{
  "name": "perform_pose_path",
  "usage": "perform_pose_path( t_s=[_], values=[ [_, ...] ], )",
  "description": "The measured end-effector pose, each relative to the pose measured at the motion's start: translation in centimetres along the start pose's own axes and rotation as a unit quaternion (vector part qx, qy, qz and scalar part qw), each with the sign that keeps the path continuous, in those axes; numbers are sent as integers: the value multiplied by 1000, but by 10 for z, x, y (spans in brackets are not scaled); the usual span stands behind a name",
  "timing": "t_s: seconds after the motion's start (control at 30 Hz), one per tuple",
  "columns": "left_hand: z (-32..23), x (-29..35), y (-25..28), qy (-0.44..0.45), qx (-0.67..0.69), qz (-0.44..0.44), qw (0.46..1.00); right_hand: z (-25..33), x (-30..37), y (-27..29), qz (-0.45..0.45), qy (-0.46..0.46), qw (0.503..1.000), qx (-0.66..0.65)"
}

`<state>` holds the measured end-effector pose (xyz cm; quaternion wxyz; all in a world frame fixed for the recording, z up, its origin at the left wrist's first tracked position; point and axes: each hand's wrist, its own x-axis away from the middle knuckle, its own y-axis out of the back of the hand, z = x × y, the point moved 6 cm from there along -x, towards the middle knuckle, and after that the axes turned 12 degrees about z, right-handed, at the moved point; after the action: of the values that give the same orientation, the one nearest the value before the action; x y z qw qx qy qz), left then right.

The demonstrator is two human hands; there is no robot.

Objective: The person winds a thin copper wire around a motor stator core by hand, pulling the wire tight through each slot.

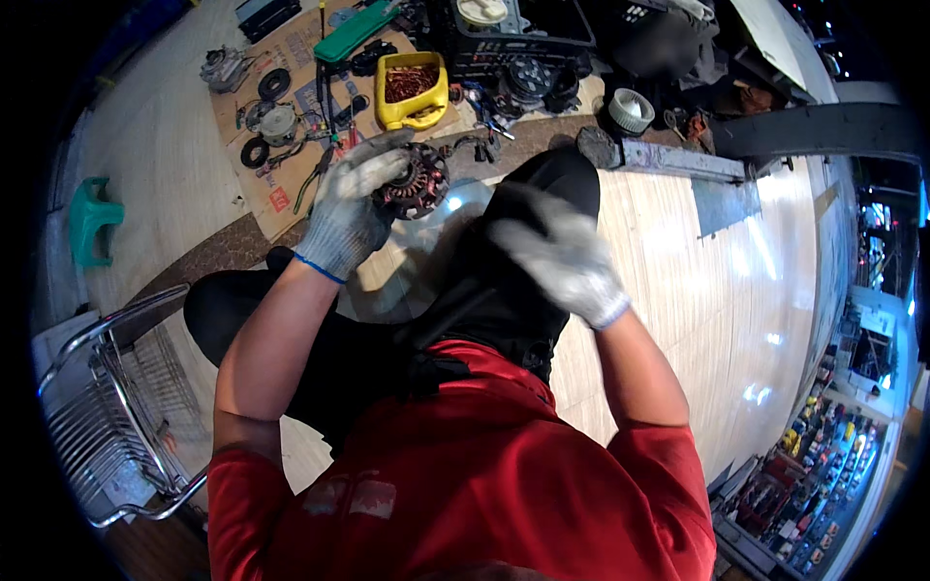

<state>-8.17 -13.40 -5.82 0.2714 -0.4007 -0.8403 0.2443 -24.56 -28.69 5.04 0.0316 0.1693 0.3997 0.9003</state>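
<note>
My left hand [351, 213], in a whitish knitted work glove with a blue cuff edge, grips a round dark motor part with reddish copper windings [420, 184]. Its fingers curl over the left side of the part, above the gap between my legs. In a like glove, my right hand [567, 259] hovers by my right thigh, smeared by motion. I cannot make out its fingers or anything in them. Just beyond the held part stands a yellow cut-open jug [413, 114] full of small copper-coloured pieces.
Flattened cardboard [247, 116] carries tools, black rings [274, 84] and a green case [356, 29]. A black crate [523, 44] stands at the back. A white fan wheel [632, 110] sits near a grey metal beam [683, 159]. Left are a green stool [94, 221] and a chrome rack [107, 436].
</note>
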Motion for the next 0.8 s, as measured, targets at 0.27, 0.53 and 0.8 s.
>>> perform_pose_path(
  t_s=[0.27, 0.53, 0.8],
  values=[
    [-26, 23, -32, -4, 7, 34, 999, 5, -50, -45, 139, -74, 983, -90],
    [-36, 31, -43, -31, -67, 73, 995, 12, -32, -34, -19, -22, 993, 114],
    [-29, 24, -30, -53, -145, -11, 988, 58, -9, -30, -37, 76, 992, 95]
  ],
)
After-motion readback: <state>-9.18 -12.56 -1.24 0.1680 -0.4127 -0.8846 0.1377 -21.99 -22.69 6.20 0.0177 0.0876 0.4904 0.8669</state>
